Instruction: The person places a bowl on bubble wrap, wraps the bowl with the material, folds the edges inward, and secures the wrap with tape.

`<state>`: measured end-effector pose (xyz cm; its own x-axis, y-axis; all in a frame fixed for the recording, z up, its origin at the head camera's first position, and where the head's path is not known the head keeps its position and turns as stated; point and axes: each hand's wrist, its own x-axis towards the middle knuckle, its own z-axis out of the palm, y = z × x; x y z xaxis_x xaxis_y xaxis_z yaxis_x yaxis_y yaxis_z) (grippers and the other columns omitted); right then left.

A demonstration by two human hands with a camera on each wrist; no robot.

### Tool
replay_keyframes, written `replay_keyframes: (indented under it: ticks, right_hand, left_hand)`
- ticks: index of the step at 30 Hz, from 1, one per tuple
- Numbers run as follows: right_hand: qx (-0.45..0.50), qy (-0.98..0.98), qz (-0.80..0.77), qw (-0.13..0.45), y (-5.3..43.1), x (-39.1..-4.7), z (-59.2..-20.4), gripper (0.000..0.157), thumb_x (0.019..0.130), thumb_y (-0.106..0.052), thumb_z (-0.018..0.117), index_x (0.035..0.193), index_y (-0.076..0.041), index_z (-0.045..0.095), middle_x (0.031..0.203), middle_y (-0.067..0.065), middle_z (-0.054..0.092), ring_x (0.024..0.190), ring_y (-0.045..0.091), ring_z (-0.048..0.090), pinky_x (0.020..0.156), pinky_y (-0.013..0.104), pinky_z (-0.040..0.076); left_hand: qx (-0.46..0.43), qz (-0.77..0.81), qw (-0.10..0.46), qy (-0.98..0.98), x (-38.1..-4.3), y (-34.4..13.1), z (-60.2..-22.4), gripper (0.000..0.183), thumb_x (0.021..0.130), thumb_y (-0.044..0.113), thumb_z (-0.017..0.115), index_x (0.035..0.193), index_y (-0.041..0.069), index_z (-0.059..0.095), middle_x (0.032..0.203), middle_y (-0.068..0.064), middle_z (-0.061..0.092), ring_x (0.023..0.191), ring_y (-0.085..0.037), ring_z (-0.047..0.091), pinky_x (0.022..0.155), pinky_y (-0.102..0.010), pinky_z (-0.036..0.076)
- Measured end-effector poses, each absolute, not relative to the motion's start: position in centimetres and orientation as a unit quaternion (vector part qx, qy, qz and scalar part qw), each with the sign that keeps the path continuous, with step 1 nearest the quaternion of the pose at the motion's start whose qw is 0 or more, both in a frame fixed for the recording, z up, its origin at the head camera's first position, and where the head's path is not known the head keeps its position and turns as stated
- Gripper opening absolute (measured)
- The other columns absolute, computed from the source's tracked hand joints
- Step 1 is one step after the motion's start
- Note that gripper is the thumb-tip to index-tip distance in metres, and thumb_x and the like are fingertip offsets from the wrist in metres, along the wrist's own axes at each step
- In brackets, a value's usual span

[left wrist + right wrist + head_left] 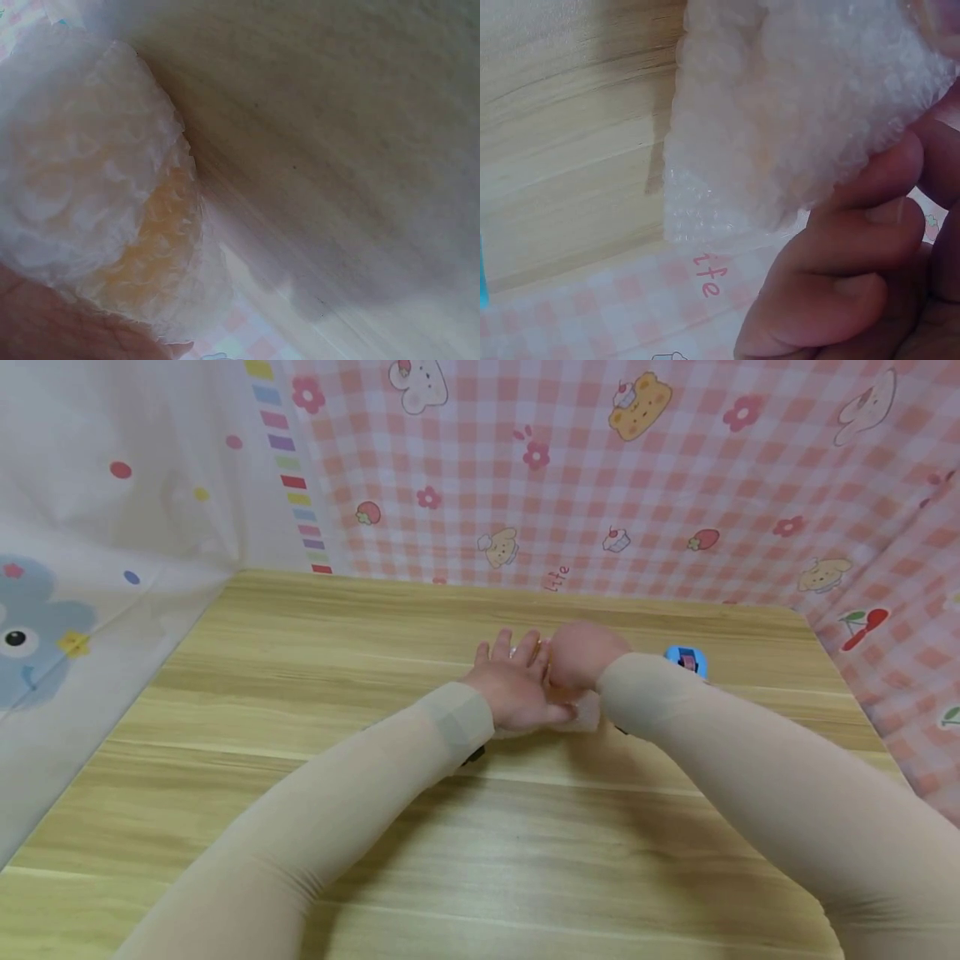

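Beyond the middle of the table, a bundle of clear bubble wrap (pixel 587 714) lies between my two hands. Through its layers an orange-yellow thing (pixel 159 232) shows; its kind cannot be made out. My left hand (pixel 513 691) is against the bundle with its fingers spread and straight. My right hand (pixel 588 656) has curled fingers and grips the wrap's edge from the right. In the right wrist view, the bent fingers (pixel 840 300) press close to the bubbly sheet (pixel 780 112). Both hands hide much of the bundle in the head view.
A small blue rounded item (pixel 686 660) with a dark and pink middle sits behind my right forearm. The wood-grain table (pixel 480 860) meets a pink checked cloth (pixel 570 485) at the back and right. A pale cloth (pixel 150 485) hangs along the left.
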<state>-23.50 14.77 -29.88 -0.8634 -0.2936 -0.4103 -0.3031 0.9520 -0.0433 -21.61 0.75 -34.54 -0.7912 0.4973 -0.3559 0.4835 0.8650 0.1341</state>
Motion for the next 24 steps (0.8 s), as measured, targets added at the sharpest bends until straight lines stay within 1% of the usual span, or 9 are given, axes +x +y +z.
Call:
replay_keyframes:
  ticks: [3,8,12,16,20,24]
  right_hand:
    - [-0.154,0.966,0.013,0.207,14.70,-23.46,-29.92,0.006,0.084,-0.009,0.064,0.082,-0.008,0.070,0.096,0.011,0.070,0.082,0.025,0.059,0.076,0.036,0.049]
    - [-0.147,0.966,0.017,0.210,14.70,-23.41,-29.90,0.008,0.086,-0.008,0.064,0.082,-0.008,0.071,0.096,0.010,0.069,0.082,0.024,0.058,0.073,0.035,0.047]
    - [-0.134,0.969,0.002,0.209,14.90,-23.26,-29.73,0.008,0.087,-0.011,0.067,0.080,-0.008,0.072,0.096,0.010,0.070,0.082,0.024,0.060,0.071,0.033,0.048]
    - [-0.112,0.970,-0.027,0.212,15.25,-23.25,-29.68,0.013,0.088,-0.012,0.070,0.075,-0.009,0.069,0.091,0.009,0.070,0.076,0.022,0.060,0.067,0.031,0.048]
    - [-0.107,0.969,-0.035,0.221,15.48,-23.38,-29.47,0.017,0.090,-0.011,0.068,0.073,-0.010,0.064,0.085,0.009,0.067,0.070,0.020,0.057,0.062,0.030,0.046]
    - [-0.110,0.968,-0.029,0.225,15.66,-23.48,-29.36,0.017,0.090,-0.010,0.067,0.073,-0.010,0.063,0.084,0.009,0.066,0.070,0.020,0.056,0.061,0.029,0.045]
  left_hand:
    - [0.260,0.020,0.195,0.946,-21.65,0.72,-34.59,0.106,0.095,0.087,0.031,0.170,0.020,-0.004,0.179,-0.004,-0.009,0.163,-0.045,-0.013,0.130,-0.066,0.003]
    - [0.259,0.025,0.195,0.946,-21.66,0.72,-34.63,0.106,0.095,0.087,0.031,0.171,0.020,-0.003,0.179,-0.004,-0.009,0.163,-0.045,-0.013,0.130,-0.066,0.002]
    - [0.264,0.017,0.192,0.945,-21.59,0.76,-34.56,0.105,0.096,0.086,0.030,0.170,0.020,-0.003,0.179,-0.004,-0.009,0.162,-0.046,-0.013,0.130,-0.067,0.003]
    - [0.274,0.000,0.186,0.944,-21.51,0.79,-34.46,0.103,0.097,0.084,0.027,0.170,0.018,-0.001,0.180,-0.005,-0.007,0.163,-0.046,-0.011,0.129,-0.068,0.004]
    - [0.273,-0.001,0.188,0.943,-21.52,0.83,-34.41,0.103,0.097,0.084,0.027,0.171,0.017,0.000,0.180,-0.005,-0.007,0.162,-0.046,-0.012,0.129,-0.068,0.004]
    - [0.267,0.008,0.190,0.945,-21.51,0.88,-34.44,0.104,0.096,0.085,0.028,0.171,0.018,0.001,0.179,-0.005,-0.008,0.162,-0.046,-0.013,0.129,-0.068,0.003]
